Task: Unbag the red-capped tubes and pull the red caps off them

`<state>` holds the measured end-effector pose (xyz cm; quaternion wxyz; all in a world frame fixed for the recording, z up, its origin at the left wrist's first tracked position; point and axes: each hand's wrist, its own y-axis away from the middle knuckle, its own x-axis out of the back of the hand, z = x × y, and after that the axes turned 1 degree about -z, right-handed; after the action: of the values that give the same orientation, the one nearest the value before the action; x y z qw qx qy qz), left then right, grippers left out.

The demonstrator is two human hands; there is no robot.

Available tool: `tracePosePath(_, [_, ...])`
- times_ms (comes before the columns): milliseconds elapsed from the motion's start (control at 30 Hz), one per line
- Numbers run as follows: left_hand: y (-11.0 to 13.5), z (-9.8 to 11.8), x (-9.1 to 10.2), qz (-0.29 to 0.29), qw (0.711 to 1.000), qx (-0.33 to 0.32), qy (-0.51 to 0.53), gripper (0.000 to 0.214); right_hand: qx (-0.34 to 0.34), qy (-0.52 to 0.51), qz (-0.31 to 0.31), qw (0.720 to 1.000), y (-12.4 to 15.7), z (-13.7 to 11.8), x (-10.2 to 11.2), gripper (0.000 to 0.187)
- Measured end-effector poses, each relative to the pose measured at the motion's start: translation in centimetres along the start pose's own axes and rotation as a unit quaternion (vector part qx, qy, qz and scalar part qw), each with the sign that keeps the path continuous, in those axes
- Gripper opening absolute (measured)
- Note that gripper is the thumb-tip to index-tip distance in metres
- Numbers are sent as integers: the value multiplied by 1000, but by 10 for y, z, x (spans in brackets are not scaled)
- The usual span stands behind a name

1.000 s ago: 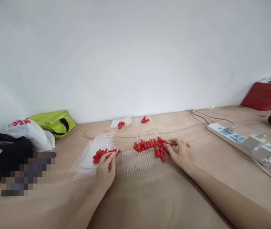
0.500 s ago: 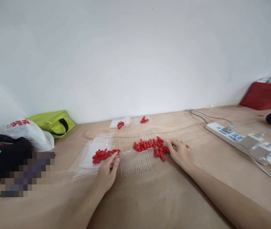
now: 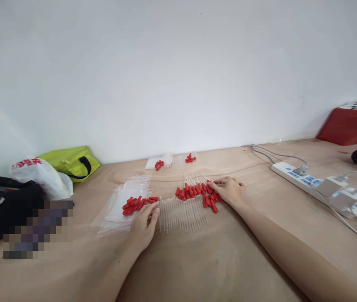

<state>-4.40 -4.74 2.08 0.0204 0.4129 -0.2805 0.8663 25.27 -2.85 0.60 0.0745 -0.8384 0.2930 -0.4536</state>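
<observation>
A row of thin clear glass dropper tubes lies side by side on the table. Beyond it is a second row with red rubber bulbs at its near end. My left hand rests by the left end of the near row, thumb a little apart from its loosely bent fingers, holding nothing I can see. Just behind its fingertips lie more red bulbs on clear zip bags. At the right end of the far row, my right hand pinches a red rubber bulb. Loose red bulbs lie below those fingers.
Two small bags by the wall bear a few red bulbs. A white power strip with chargers and cables lies at right, a red bag beyond. At left are a black bag, white plastic bag and yellow-green pouch.
My right hand has shifted left and slightly away from me, from the loose bulbs to the end bulb of the far row. The left hand has hardly moved.
</observation>
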Motion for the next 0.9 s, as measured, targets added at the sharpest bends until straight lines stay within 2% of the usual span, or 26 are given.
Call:
tracePosePath(167, [0,-2,-2,1,1000,0,0,32,40,-22,41,998,0,2,-4,32])
tracePosePath(267, [0,-3,-2,3,1000,-1,-5,32,48,-53,92,993,1,2,-2,33])
tracePosePath(400, [2,-3,-2,30,997,-41,-55,32,102,-85,148,980,15,0,5,28])
tracePosePath(467, [3,-1,-2,62,990,-85,-92,37,161,-96,129,974,29,-3,10,22])
tracePosePath(533, [5,2,-2,81,980,-136,-118,42,239,-99,82,962,44,-8,16,17])
tracePosePath(667, [9,14,-3,51,960,-233,-148,44,359,-102,28,927,66,-19,22,12])
tracePosePath(800, [12,28,-8,29,938,-309,-156,24,412,-115,13,904,72,-26,20,11])
tracePosePath(900, [12,34,-12,31,935,-322,-141,17,429,-124,10,895,71,-29,18,12])
